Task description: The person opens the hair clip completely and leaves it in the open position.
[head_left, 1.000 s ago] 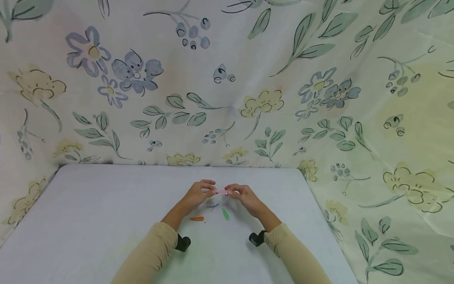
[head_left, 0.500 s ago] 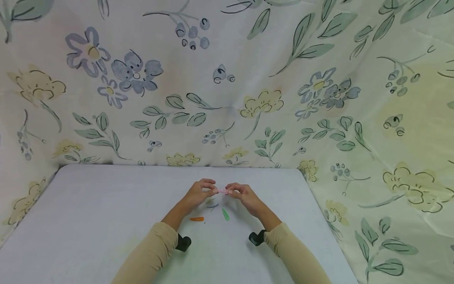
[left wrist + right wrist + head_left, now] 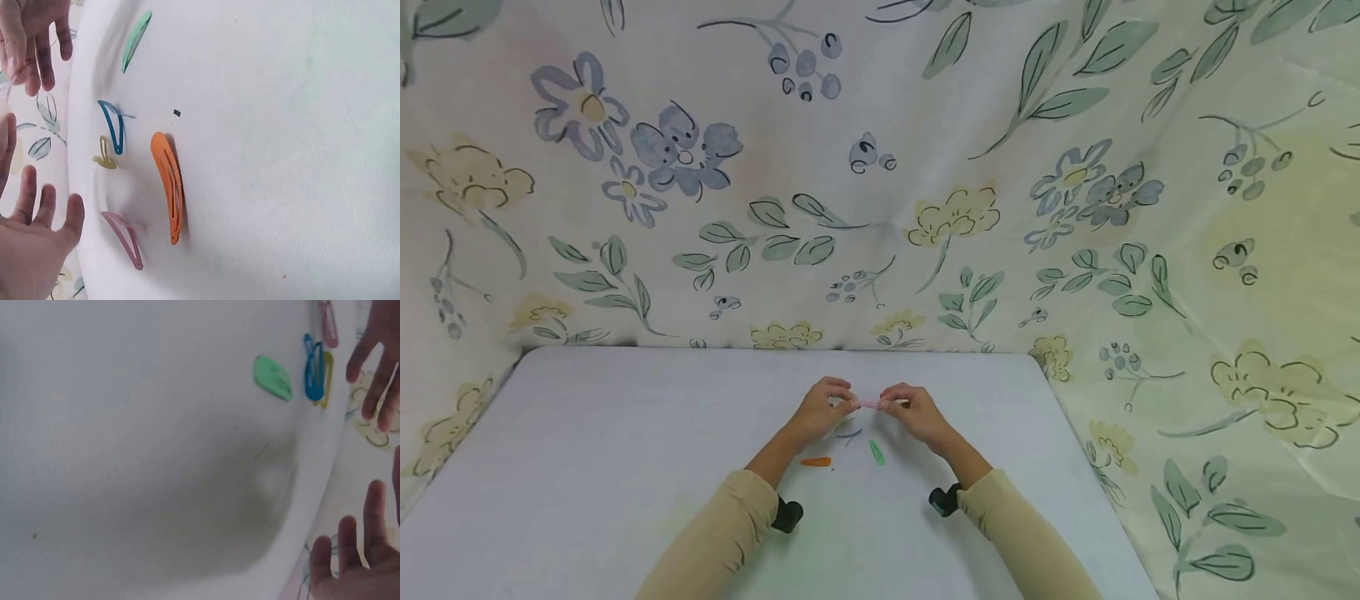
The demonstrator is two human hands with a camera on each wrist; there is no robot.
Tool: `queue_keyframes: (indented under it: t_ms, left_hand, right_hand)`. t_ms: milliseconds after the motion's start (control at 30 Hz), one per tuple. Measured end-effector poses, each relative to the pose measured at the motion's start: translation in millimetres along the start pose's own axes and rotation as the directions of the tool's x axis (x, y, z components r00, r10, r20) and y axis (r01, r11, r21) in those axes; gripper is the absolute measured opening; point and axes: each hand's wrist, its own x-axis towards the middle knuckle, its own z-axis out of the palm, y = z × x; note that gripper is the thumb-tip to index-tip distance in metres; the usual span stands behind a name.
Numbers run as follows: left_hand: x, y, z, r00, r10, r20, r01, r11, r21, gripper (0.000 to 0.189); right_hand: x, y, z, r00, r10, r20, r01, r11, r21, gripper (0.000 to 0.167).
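A pink snap hair clip [image 3: 869, 404] is held above the far middle of the table, stretched between both hands. My left hand [image 3: 822, 412] pinches its left end between thumb and index finger. At the other end, my right hand [image 3: 922, 412] pinches it likewise. Below the hands lie an orange clip [image 3: 816, 462], a green clip [image 3: 877, 452] and a blue clip [image 3: 112, 128]. The left wrist view also has a yellow clip [image 3: 105, 154] beside the blue one, and a second pink clip [image 3: 125, 240]. Fingers hide the held clip's ends.
The white table [image 3: 647, 450] ends in a rounded far edge just beyond the clips. A floral cloth [image 3: 880, 217] hangs behind it and at the sides. A tiny dark scrap [image 3: 177, 113] lies near the orange clip.
The pink clip has turned slightly between the fingers, and its shiny spot at the right end no longer shows. Both hands have shifted only a little. The clips on the table stay put.
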Motion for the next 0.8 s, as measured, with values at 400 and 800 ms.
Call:
queue_keyframes:
  t_ms: [400,800]
  left_hand:
    - [2.9,-5.8,15.3,0.986,0.08,-0.147,-0.048,0.977,0.206,0.01]
    - [0.9,-4.6,18.5,0.994,0.105,-0.007,-0.094,0.916,0.39,0.02]
  right_hand:
    - [2.5,11,13,0.972,-0.221,-0.081,0.155,0.862,-0.482,0.007]
    - [0.1,19,16,0.964,-0.247,-0.095,0.149,0.802,-0.578,0.007]
